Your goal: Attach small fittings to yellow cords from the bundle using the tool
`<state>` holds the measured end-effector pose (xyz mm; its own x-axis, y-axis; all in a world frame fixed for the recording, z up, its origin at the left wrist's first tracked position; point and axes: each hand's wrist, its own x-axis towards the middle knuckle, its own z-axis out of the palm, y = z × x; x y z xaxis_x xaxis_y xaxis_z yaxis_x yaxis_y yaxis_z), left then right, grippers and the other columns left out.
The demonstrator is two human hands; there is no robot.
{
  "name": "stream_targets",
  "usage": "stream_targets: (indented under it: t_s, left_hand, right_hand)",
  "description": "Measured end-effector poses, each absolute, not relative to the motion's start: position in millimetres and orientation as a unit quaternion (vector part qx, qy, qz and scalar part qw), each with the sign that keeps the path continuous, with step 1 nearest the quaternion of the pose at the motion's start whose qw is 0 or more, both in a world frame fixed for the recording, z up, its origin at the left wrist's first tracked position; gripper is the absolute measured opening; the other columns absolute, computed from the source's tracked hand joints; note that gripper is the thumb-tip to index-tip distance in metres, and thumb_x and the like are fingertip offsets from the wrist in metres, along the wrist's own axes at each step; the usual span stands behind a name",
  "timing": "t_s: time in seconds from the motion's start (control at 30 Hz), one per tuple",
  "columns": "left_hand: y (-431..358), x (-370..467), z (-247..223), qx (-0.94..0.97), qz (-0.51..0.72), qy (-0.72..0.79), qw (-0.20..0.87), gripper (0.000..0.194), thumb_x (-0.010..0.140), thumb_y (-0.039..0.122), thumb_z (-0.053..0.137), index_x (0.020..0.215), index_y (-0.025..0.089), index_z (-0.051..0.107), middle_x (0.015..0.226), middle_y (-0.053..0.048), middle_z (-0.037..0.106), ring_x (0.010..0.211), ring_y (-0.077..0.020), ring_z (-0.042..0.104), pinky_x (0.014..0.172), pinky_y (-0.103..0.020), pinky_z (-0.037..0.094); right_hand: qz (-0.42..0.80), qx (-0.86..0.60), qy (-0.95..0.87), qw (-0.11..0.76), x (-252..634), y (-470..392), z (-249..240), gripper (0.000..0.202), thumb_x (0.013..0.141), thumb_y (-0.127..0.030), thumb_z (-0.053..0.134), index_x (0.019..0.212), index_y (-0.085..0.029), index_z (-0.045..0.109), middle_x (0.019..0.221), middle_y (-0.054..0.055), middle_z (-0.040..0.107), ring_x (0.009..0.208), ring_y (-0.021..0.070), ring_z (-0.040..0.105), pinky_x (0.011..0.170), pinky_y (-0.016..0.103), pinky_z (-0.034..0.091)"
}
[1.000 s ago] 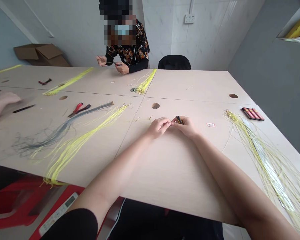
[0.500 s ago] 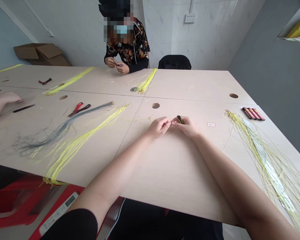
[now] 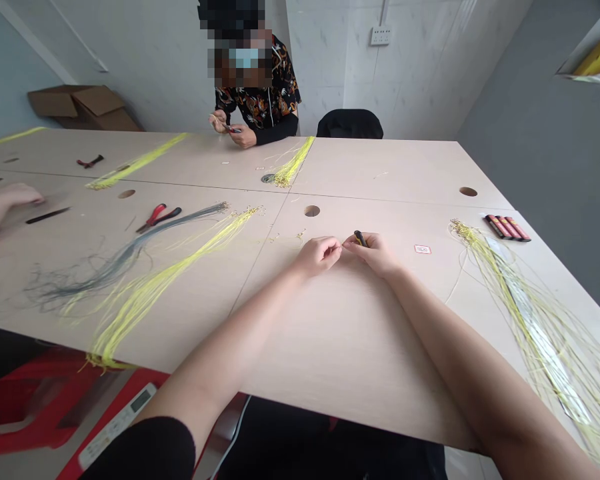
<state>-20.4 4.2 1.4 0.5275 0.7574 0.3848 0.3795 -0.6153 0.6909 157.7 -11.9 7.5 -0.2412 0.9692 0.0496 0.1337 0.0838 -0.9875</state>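
My left hand point(image 3: 321, 256) is closed, thumb and fingertips pinched together over the table. What it pinches is too small to make out. My right hand point(image 3: 373, 255) is closed around a small black-and-yellow tool point(image 3: 361, 239), whose dark end sticks up past the index finger. Its thumb and fingertips meet those of the left hand almost tip to tip. Small gold-coloured pieces point(image 3: 301, 234) lie just beyond the left hand. Left of my hands lies a bundle of yellow cords point(image 3: 180, 267) with gold ends, beside a grey cord bundle point(image 3: 130, 257).
Red-handled pliers point(image 3: 157, 217) lie at left, near a black pen-like stick point(image 3: 48, 215) and another person's hand point(image 3: 23, 195). At right are yellow cords point(image 3: 510, 287), a clear strip and several pink-and-black sticks point(image 3: 507, 227). A person point(image 3: 257, 100) works opposite. The table has round holes point(image 3: 312, 211).
My hands stay almost in place, fingertips shifting very slightly. The person opposite has raised one hand a little, away from the other.
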Motion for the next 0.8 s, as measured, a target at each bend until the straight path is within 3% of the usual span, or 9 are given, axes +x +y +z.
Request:
stream_targets:
  t_s: [0.47,0.8]
  left_hand:
    - [2.2,-19.2,4.0,0.833,0.327,0.374,0.244,0.024,0.08,0.036,0.053,0.065,0.017,0.052,0.061,0.002,0.052,0.054,-0.009,0.042,0.055,-0.023,0.032]
    - [4.9,-18.0,0.7,0.829,0.335,0.38,0.235,0.022,0.082,0.032,0.051,0.066,0.017,0.055,0.063,0.001,0.054,0.055,-0.0093,0.043,0.055,-0.024,0.033]
  right_hand:
    - [0.489,-0.462,-0.609,0.42,156.5,-13.0,9.9,0.032,0.07,-0.046,0.062,0.069,-0.015,0.056,0.051,-0.006,0.033,0.051,0.0071,0.028,0.051,0.025,0.02]
    - [0.497,-0.453,-0.607,0.423,157.3,-11.1,7.1,0.032,0.07,-0.047,0.062,0.071,-0.015,0.057,0.052,-0.005,0.035,0.051,0.0075,0.029,0.051,0.025,0.02]
